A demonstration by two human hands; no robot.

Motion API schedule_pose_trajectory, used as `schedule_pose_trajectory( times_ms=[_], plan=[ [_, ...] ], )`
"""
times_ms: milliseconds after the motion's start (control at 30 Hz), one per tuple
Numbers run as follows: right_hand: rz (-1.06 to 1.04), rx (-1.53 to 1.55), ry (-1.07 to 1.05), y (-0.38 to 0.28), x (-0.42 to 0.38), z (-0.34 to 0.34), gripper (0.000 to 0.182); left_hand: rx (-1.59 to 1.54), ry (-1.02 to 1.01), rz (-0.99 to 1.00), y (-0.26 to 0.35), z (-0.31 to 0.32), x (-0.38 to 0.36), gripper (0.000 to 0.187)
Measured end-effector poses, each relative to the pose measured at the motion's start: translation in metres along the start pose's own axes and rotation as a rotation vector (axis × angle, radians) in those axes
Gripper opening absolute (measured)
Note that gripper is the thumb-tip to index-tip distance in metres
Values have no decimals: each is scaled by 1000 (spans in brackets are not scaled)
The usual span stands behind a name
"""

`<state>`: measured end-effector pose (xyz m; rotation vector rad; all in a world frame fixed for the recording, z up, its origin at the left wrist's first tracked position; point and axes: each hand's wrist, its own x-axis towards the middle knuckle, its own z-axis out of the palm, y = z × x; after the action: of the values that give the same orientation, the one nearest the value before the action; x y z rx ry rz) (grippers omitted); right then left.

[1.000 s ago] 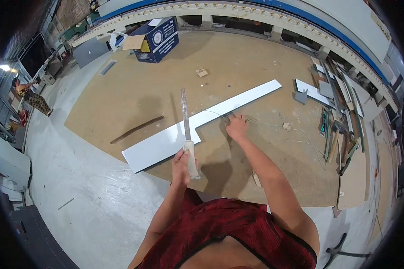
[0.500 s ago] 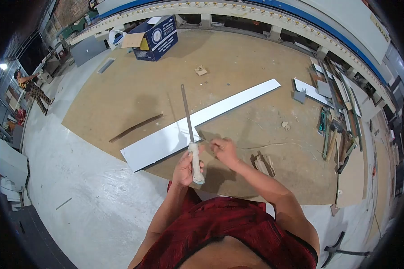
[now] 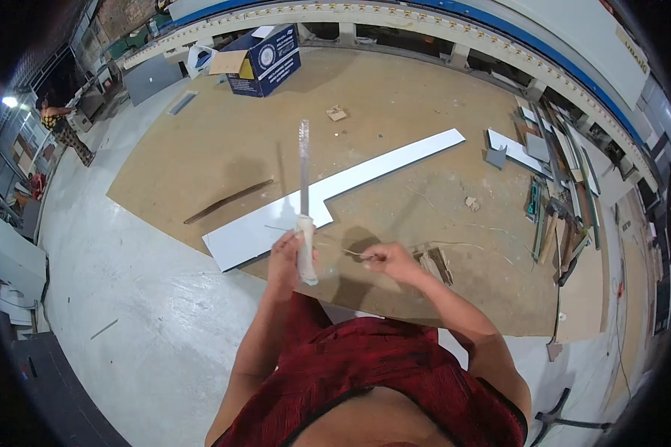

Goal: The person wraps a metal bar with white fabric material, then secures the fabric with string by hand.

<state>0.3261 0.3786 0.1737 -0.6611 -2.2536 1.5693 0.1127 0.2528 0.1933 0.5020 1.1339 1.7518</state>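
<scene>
My left hand is wrapped round the pale wrapped handle of a long blade-like tool, which points up and away from me. A thin strand lies by that handle. To its right, my right hand pinches the end of a thin pale string, which trails rightward over the brown board. Beyond my left hand lies a white L-shaped panel, wide at the left and narrow toward the upper right. A dark curved strip rests left of the panel.
A blue box stands on the brown board at the back. Offcuts, long strips and a hammer are piled at the right. Broken wood pieces lie beside my right hand. Another person stands far left.
My left hand and the tool have shifted left and slightly up. My right hand has moved right with the string, away from the tool.
</scene>
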Motion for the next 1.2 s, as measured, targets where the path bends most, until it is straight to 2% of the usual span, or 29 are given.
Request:
schedule_pose_trajectory(
  times_ms=[67,100,200,300,500,600,700,800,933,1100,1200],
  plan=[
    [103,184,-26,5,-9,-12,16,21,0,49,9,-7,3,30],
    [156,275,-37,7,-13,-16,14,32,-5,26,8,-13,6,35],
    [173,253,-77,-6,-19,-27,12,60,-14,3,7,-17,11,36],
    [193,197,-16,-16,-19,-36,12,106,-18,-38,7,-18,12,36],
    [229,83,293,-27,-14,-58,11,153,16,-85,37,-17,-6,28],
    [156,90,459,-23,-7,-51,10,65,-75,-104,43,-9,-20,26],
    [44,148,436,-28,2,-27,9,-14,-152,-164,28,14,-31,26],
    [69,200,382,-38,10,4,12,-8,-193,-242,2,32,-30,27],
    [54,291,242,-30,16,30,17,-36,-209,-309,-2,50,-32,30],
    [130,530,244,-47,10,30,17,-42,-170,-273,-11,48,-34,32],
    [143,452,167,-38,8,26,18,-35,-144,-251,-14,50,-33,30]
  ],
)
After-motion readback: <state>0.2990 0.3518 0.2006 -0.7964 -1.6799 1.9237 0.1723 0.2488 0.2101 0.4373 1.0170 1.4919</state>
